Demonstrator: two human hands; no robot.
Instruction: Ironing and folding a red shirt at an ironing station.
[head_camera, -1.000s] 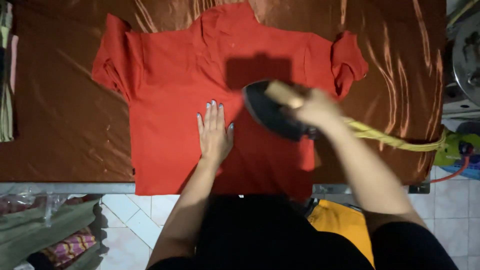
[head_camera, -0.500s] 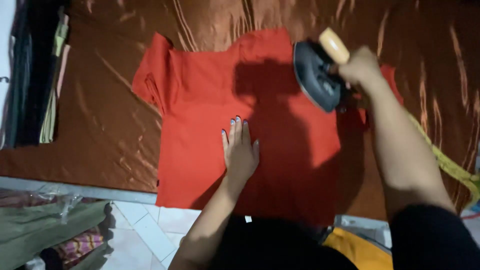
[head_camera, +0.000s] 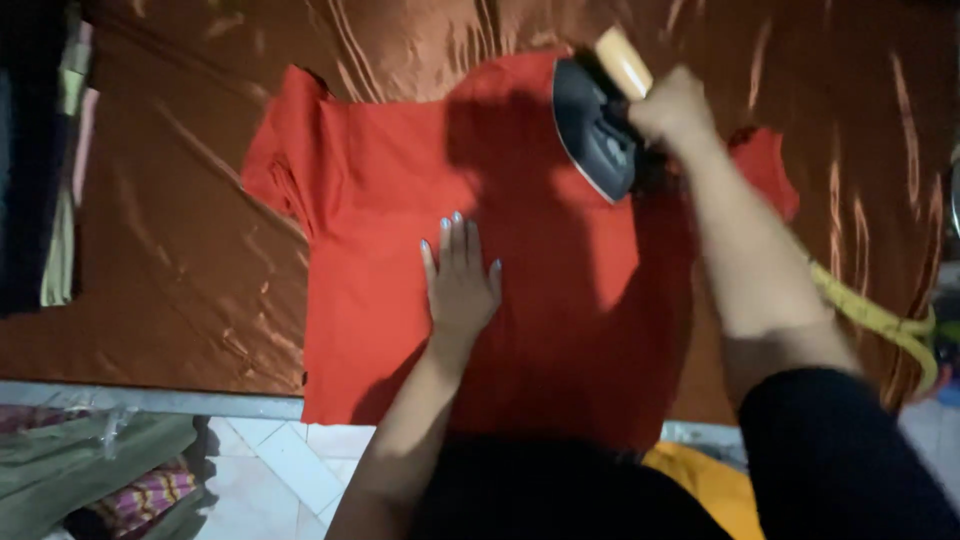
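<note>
The right hand (head_camera: 672, 105) clenches the pale wooden handle of a dark iron (head_camera: 597, 128), at one o'clock from the left hand (head_camera: 460, 275), which presses flat and open on the red short-sleeved shirt (head_camera: 400, 200) spread over brown satin cloth (head_camera: 150, 270).

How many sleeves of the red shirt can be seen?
2. The left sleeve lies flat on the brown cloth; the right sleeve shows partly behind the right hand and its forearm.
</note>
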